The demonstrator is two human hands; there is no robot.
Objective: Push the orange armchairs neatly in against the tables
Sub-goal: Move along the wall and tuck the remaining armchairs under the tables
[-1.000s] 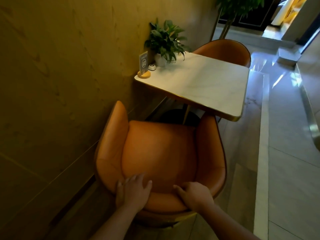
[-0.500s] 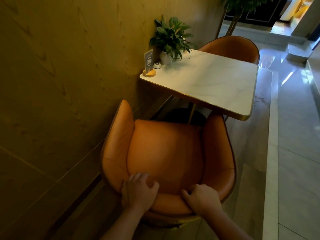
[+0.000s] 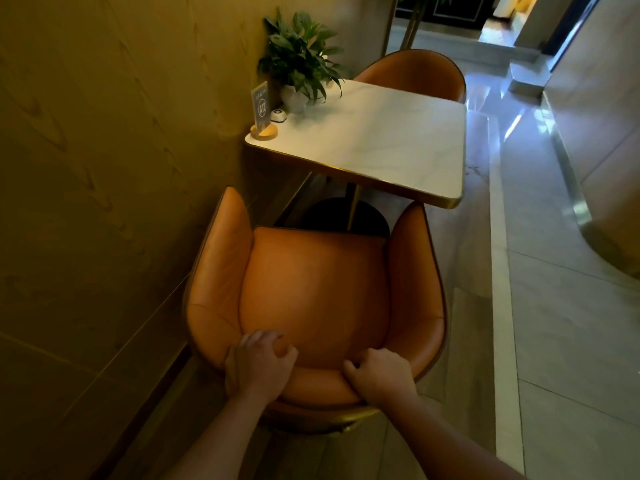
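Observation:
An orange armchair [image 3: 311, 289] stands in front of me, its open side facing a white marble table [image 3: 381, 147] with a gold edge. The right armrest tip reaches just under the table's near edge; the seat front stays short of it. My left hand [image 3: 258, 367] grips the top of the backrest on the left, fingers curled over the rim. My right hand [image 3: 379, 379] grips the same rim on the right. A second orange armchair [image 3: 415, 76] sits tucked against the table's far side.
A wood-panelled wall [image 3: 104, 168] runs close along the left of the chair. On the table stand a potted plant [image 3: 301, 64], a sign holder [image 3: 261, 112] and a small call button [image 3: 278, 115]. The black table base [image 3: 332, 216] shows beneath. A tiled walkway [image 3: 554, 306] lies to the right.
The view has shifted closer and more over the chair. Both hands stay on the backrest rim, fingers curled tighter; the chair's armrest stays near the table edge.

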